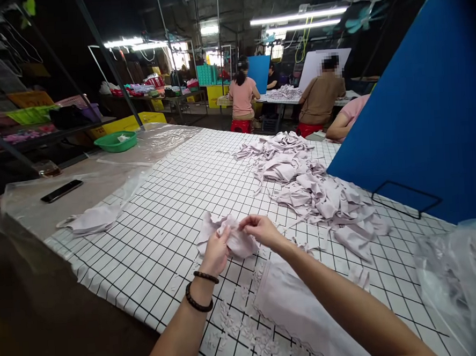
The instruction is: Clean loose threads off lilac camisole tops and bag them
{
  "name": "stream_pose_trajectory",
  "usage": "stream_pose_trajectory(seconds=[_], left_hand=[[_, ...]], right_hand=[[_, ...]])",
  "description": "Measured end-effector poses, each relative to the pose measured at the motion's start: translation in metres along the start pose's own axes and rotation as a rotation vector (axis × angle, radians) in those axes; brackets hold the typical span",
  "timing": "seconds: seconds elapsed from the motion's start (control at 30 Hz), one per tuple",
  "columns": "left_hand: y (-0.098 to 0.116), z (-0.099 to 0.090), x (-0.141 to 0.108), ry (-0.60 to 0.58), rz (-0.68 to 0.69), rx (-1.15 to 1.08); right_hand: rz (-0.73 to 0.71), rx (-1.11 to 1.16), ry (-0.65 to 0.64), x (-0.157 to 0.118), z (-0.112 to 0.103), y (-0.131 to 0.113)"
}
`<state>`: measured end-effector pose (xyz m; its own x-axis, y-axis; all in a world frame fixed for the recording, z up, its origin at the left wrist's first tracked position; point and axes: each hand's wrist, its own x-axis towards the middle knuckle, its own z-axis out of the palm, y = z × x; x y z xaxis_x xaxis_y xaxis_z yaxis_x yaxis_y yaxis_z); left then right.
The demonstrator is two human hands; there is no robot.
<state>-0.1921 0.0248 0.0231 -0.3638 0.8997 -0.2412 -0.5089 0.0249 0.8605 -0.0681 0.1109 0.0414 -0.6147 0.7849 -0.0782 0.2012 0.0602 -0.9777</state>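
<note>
A pale lilac piece of fabric (242,244) is held up just above the grid-patterned table (182,181). My left hand (218,250), with two dark bead bracelets at the wrist, is closed on its near side, thumb on top. The fingers of my right hand (260,229) pinch at the fabric's upper right edge. Below my right forearm lies a larger pale cloth (290,304) with a wavy edge. Small fabric scraps (247,328) are scattered beside it.
A long heap of lilac fabric pieces (315,195) runs along the right, near a blue board (411,113). At left are another fabric piece (95,219), a phone (62,191) and a green basin (116,142). A clear plastic bag (462,277) sits at right. Several people work beyond.
</note>
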Motion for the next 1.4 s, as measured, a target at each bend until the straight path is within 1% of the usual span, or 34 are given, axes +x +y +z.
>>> stream_pose_trajectory(seconds=[0.07,0.1,0.13,0.17,0.23,0.3,0.4,0.47,0.57,0.63,0.7,0.8,0.93,1.03,1.13,1.27,1.33,1.4], left_hand=[[0.006,-0.016,-0.013,0.017,-0.011,0.000],[0.009,-0.024,-0.020,0.021,-0.013,0.017],[0.012,-0.032,-0.029,0.030,-0.015,0.043],[0.014,-0.041,-0.037,0.050,-0.014,0.078],[0.015,-0.060,-0.054,0.121,-0.010,0.179],[0.011,-0.080,-0.070,0.221,0.003,0.324],[0.001,-0.106,-0.089,0.359,0.031,0.585],[-0.004,-0.118,-0.098,0.398,0.020,0.730],[-0.004,-0.124,-0.104,0.399,-0.059,0.841],[-0.001,-0.124,-0.105,0.386,-0.118,0.848],[0.001,-0.123,-0.104,0.384,-0.161,0.843],[0.002,-0.125,-0.101,0.395,-0.202,0.853],[0.001,-0.129,-0.098,0.385,-0.230,0.873],[0.005,-0.131,-0.097,0.388,-0.239,0.914],[0.011,-0.132,-0.096,0.365,-0.273,0.945],[0.018,-0.131,-0.091,0.321,-0.265,1.064],[0.024,-0.132,-0.087,0.289,-0.230,1.163],[0.034,-0.133,-0.081,0.256,-0.166,1.248]], right_hand=[[0.009,-0.040,0.116,0.012,-0.009,0.003],[0.011,-0.071,0.137,0.018,-0.011,0.005],[0.011,-0.104,0.126,0.025,-0.010,0.007],[0.004,-0.149,0.086,0.031,-0.007,0.010],[-0.022,-0.263,-0.023,0.042,0.007,0.015],[-0.056,-0.373,-0.100,0.053,0.027,0.020],[-0.115,-0.470,-0.106,0.073,0.056,0.022],[-0.159,-0.524,-0.122,0.089,0.071,0.021],[-0.231,-0.646,-0.256,0.113,0.084,0.018],[-0.267,-0.746,-0.359,0.125,0.089,0.016],[-0.283,-0.831,-0.423,0.134,0.091,0.015],[-0.295,-0.929,-0.462,0.141,0.095,0.014],[-0.303,-1.035,-0.483,0.144,0.100,0.012],[-0.314,-1.074,-0.488,0.144,0.096,0.008],[-0.323,-1.080,-0.481,0.142,0.080,0.001],[-0.342,-1.069,-0.440,0.133,0.046,-0.014],[-0.344,-1.068,-0.422,0.124,0.027,-0.023],[-0.362,-1.042,-0.401,0.112,0.006,-0.032]])
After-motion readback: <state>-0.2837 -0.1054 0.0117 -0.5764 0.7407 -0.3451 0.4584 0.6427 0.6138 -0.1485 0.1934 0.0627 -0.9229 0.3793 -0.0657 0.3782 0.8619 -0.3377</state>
